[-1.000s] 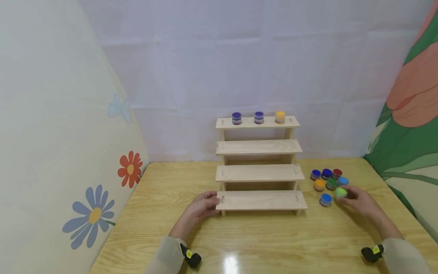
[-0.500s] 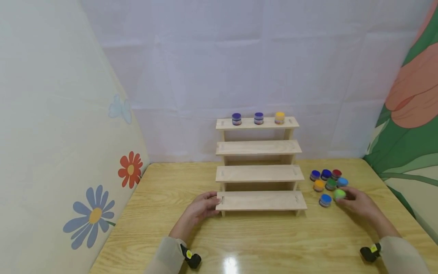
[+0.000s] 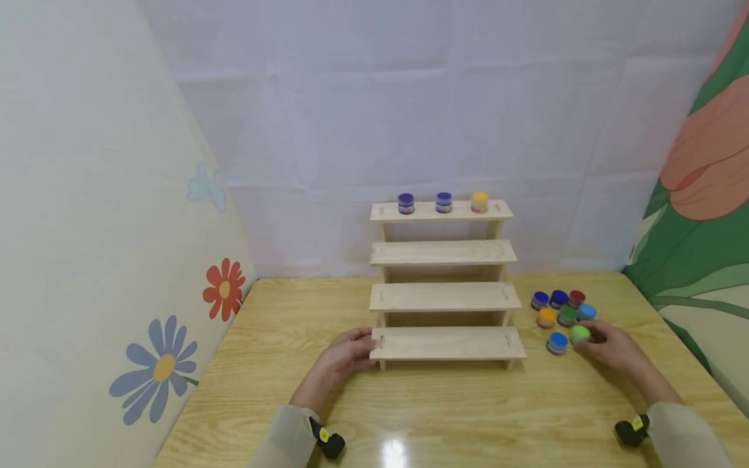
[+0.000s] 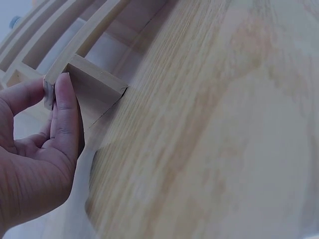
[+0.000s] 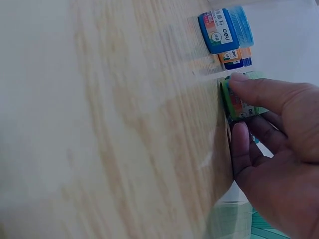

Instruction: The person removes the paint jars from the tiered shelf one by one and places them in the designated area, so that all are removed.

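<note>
A pale wooden four-step display rack point(image 3: 447, 342) stands on the table. My left hand point(image 3: 346, 353) pinches the left end of its lowest shelf; the left wrist view shows thumb and fingers around the board's end point(image 4: 49, 89). At the right, my right hand point(image 3: 616, 351) holds a light green paint jar point(image 3: 580, 334) between thumb and fingers. In the right wrist view that green jar point(image 5: 241, 99) is close to the tabletop. A blue-lidded paint jar point(image 3: 557, 342) stands just left of it. Behind it are an orange-lidded jar point(image 3: 546, 318) and a dark green one point(image 3: 567, 316).
Two purple-blue jars point(image 3: 406, 203) and a yellow jar point(image 3: 480, 202) stand on the top shelf. Further jars with dark blue point(image 3: 558, 298), red point(image 3: 576, 299) and light blue point(image 3: 586, 312) lids cluster near the right hand. A white cloth point(image 3: 328, 130) hangs behind the table.
The green jar and right hand have shifted very slightly left, towards the blue-lidded jar. The left hand keeps its place on the shelf end.
</note>
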`<state>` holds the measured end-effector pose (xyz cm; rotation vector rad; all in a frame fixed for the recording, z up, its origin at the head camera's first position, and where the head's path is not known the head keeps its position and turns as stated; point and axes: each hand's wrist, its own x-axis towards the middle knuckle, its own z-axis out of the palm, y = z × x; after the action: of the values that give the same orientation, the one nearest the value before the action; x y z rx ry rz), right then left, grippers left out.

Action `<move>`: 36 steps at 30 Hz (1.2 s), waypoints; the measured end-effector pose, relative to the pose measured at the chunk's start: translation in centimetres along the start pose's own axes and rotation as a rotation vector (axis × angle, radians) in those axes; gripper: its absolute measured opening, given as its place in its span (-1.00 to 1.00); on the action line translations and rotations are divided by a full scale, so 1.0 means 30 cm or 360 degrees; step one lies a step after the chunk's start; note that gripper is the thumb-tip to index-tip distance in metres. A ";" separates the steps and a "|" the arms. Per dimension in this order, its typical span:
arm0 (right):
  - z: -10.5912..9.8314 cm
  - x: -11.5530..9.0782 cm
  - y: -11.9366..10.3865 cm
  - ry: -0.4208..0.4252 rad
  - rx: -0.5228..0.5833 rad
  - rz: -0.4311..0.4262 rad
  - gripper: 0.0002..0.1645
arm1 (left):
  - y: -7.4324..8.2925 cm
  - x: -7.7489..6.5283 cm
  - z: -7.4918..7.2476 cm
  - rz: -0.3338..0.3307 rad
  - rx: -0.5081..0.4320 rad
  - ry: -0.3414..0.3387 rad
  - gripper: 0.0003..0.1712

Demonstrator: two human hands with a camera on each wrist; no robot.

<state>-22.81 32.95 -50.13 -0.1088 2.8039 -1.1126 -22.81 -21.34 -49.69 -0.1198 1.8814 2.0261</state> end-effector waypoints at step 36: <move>-0.286 0.220 -0.545 0.0115 -0.0032 -0.0427 -0.31 | 0.006 -0.002 0.000 -0.0001 -0.0023 -0.0035 -0.36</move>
<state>-30.19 26.15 -33.28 -0.4682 2.9292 -1.1615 -22.81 -21.36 -49.49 -0.1016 1.8539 2.0326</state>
